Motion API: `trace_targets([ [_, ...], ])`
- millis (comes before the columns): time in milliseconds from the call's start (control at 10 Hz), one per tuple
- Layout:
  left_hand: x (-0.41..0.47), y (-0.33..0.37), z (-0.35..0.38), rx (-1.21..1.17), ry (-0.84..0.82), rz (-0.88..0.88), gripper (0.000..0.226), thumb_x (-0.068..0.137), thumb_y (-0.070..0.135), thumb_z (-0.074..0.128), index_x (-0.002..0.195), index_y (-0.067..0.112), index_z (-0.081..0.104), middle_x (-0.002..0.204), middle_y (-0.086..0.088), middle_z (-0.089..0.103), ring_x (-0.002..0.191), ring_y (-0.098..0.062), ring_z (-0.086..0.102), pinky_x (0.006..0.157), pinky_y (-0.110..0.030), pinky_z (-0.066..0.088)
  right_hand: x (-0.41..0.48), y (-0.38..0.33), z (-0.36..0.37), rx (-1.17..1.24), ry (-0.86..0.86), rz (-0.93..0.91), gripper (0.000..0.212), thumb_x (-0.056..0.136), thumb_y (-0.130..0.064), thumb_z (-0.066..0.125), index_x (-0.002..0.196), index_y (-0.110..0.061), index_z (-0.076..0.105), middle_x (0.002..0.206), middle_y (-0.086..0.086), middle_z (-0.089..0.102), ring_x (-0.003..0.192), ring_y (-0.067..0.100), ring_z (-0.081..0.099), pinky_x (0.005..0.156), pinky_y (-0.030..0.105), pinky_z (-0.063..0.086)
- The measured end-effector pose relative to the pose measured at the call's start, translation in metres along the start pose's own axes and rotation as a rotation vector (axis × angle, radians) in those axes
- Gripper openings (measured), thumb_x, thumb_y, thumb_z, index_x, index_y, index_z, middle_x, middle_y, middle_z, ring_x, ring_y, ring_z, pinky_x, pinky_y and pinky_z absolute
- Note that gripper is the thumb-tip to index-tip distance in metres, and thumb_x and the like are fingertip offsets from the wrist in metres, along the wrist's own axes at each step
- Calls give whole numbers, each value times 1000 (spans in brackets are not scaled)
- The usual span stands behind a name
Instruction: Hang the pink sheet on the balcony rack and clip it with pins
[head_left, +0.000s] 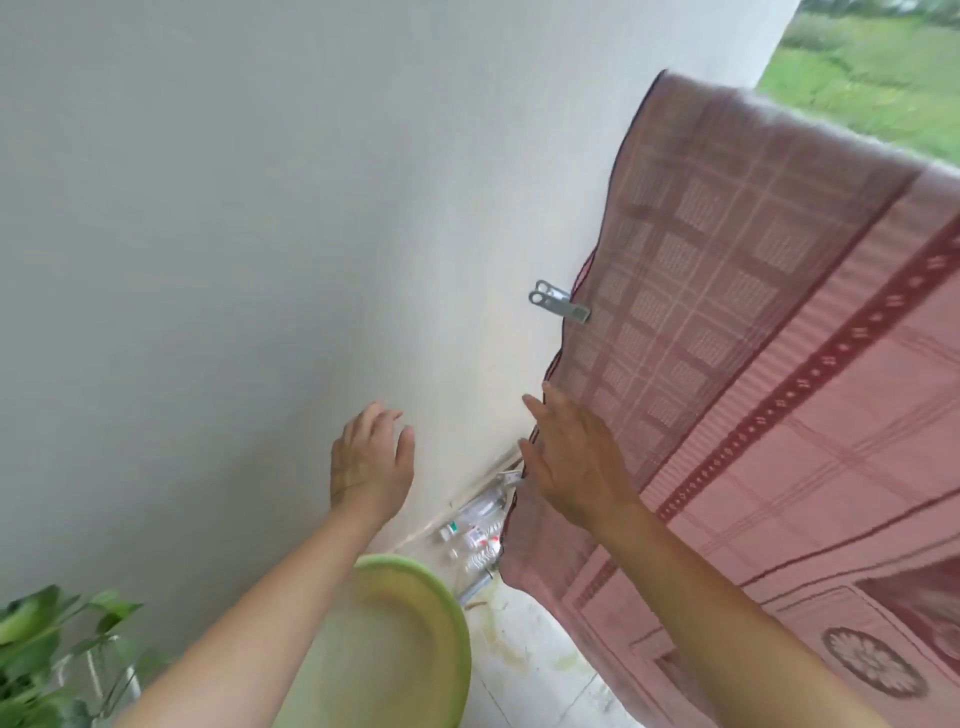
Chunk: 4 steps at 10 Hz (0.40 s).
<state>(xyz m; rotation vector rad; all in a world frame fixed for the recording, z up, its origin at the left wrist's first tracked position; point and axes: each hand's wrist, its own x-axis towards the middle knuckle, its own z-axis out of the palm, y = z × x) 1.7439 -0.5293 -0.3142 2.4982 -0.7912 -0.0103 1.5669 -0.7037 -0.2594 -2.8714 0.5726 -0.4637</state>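
pink sheet (779, 364) is draped up and hanging, one metal clip (560, 301) on its side edge — both hands empty, left hand (371, 457) loose near the wall (208, 208), right hand (571, 462) flat at the sheet's edge. single clip looks risky — wind could drag it down

Pin (560, 302) on sheet's (779, 364) left edge

Pale tiled floor (524, 670) with green basin (447, 613) and plastic bottles (475, 538)
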Motion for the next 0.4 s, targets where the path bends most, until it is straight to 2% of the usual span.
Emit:
trace_targets([
  [100, 39, 54, -58, 36, 99, 124, 42, 100, 36, 40, 133, 15, 53, 149, -8, 41, 136, -26, 35, 108, -40, 27, 26, -4, -81, 2, 208, -98, 47, 94, -22, 63, 137, -5, 55, 142, 19, 52, 124, 35, 54, 97, 48, 48],
  [200, 69, 114, -107, 78, 208, 236, 45, 100, 39, 37, 137, 15, 48, 152, -8, 36, 137, -26, 32, 109, -41, 25, 35, -6, -157, 101, 445, -149, 46, 95, -20, 63, 136, -2, 55, 139, 22, 51, 123, 30, 50, 102, 39, 44],
  [300, 79, 167, -136, 80, 288, 283, 50, 100, 40, 37, 143, 14, 40, 154, -11, 31, 140, -27, 28, 110, -43, 24, 26, -5, -228, 73, 639, -167, 49, 99, -32, 57, 142, -11, 49, 149, 14, 42, 132, 29, 46, 102, 43, 46],
  [400, 74, 229, -148, 40, 328, 416, 57, 99, 40, 39, 148, 14, 30, 158, -11, 21, 143, -27, 23, 111, -43, 23, 8, -6, -298, 149, 903, -321, 47, 102, -34, 52, 143, -12, 46, 146, 10, 44, 130, 20, 49, 92, 41, 53],
])
